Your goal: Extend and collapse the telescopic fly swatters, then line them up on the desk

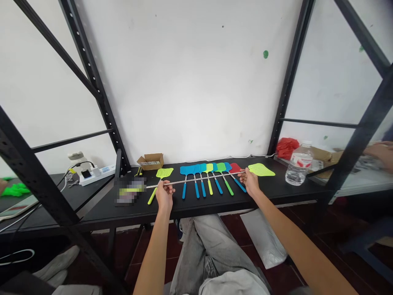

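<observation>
An extended telescopic fly swatter (199, 179) stretches across in front of me, its thin metal rod slanting slightly up to the right. My left hand (165, 194) pinches the rod near its left end, where a yellow-green handle runs into a pixelated patch. My right hand (249, 182) closes on the rod's other end, just beside the yellow-green mesh head (261, 169). Behind the rod lies a row of several fly swatters, among them a blue one (186, 170), a green one (221, 167) and a red one (236, 168). Another yellow-green swatter (164, 173) lies by my left hand.
On the black shelf table (172, 209), a small open cardboard box (152, 161) stands at the back left. A water bottle (299, 164) and a red bag (286, 146) are at the right. Left sits a power strip (97, 174). Black metal posts (290, 78) frame both sides.
</observation>
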`<state>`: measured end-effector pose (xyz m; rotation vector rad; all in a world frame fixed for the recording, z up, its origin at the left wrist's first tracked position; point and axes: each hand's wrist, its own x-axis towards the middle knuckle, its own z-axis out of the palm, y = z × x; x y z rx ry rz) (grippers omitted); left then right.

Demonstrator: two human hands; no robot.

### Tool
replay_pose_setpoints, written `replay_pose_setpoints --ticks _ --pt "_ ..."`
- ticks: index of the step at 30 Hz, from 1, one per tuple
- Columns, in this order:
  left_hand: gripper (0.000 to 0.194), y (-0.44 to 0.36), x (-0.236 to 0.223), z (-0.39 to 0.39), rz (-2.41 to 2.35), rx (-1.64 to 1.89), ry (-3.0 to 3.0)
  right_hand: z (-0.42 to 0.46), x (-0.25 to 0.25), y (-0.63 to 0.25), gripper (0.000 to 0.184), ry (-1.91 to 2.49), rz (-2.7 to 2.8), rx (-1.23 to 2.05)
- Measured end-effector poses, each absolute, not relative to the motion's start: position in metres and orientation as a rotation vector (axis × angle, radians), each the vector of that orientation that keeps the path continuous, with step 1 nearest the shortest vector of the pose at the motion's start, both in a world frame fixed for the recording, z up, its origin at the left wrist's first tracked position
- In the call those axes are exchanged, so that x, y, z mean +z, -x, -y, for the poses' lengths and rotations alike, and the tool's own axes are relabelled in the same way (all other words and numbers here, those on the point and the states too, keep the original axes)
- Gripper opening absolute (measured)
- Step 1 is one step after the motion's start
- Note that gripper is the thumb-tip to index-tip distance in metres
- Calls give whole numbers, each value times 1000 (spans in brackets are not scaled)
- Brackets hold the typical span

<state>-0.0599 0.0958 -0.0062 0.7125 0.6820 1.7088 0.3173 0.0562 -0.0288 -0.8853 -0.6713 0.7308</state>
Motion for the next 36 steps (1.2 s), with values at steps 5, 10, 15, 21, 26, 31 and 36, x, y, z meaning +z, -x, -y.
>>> replay_pose_setpoints --ticks 5,10,15,21,26,31,36 --pt "22 60 -6 -96 -679 1707 -712 -57 -30 -318 46 887 667 724" --pt "22 60 -7 -96 -663 1718 -721 -58 -31 -319 44 867 655 712" --pt "22 61 -7 -96 -652 1727 -692 -59 -30 -320 40 804 533 703" --pt "27 63 -8 -97 -633 1858 -575 -56 -24 -321 35 746 452 718" --pt "25 62 -8 -97 -597 1895 -563 -55 -23 -321 34 744 439 742" --pt "27 64 -6 -95 -590 1894 -527 -55 -24 -320 35 736 440 744" --pt "50 66 -6 -94 -585 1983 -518 -56 -26 -321 37 719 427 716"
